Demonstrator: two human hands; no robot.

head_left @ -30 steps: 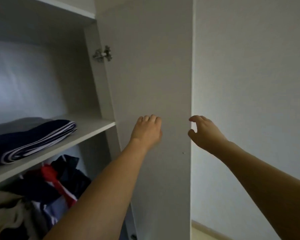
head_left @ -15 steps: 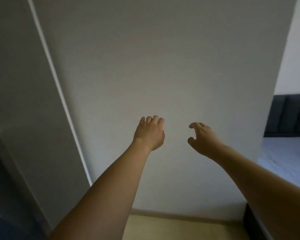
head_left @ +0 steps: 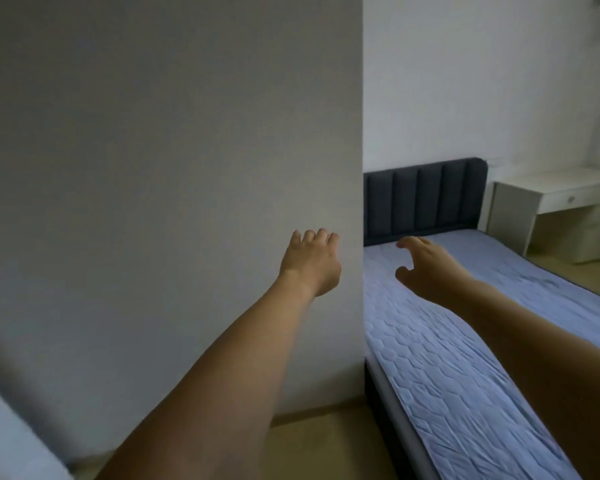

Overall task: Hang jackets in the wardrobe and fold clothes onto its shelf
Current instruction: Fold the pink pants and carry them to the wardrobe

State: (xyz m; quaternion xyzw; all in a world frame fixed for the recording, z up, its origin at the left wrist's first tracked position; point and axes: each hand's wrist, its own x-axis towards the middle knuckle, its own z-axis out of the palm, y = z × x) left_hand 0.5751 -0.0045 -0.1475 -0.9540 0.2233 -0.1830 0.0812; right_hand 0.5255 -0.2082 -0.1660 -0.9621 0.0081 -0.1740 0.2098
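Both my arms stretch forward and hold nothing. My left hand [head_left: 310, 263] hangs in front of a plain grey wall [head_left: 170, 168] with its fingers loosely curled. My right hand [head_left: 426, 263] hovers over the bed [head_left: 465, 358], fingers relaxed and thumb spread. Only a pale blurred sliver at the bottom left corner [head_left: 11, 441] may belong to the wardrobe. No jackets or other clothes are in view.
The bed has a lilac quilted cover and a dark padded headboard [head_left: 425, 199]. It runs along the right side from the wall's corner. A white desk [head_left: 555, 206] stands beyond it at the far right. Light wooden floor [head_left: 319, 448] shows below the wall.
My view has swung right, away from the open wardrobe with its shelf of folded clothes, past the wall, to the bed. Both hands kept their pose, empty throughout.
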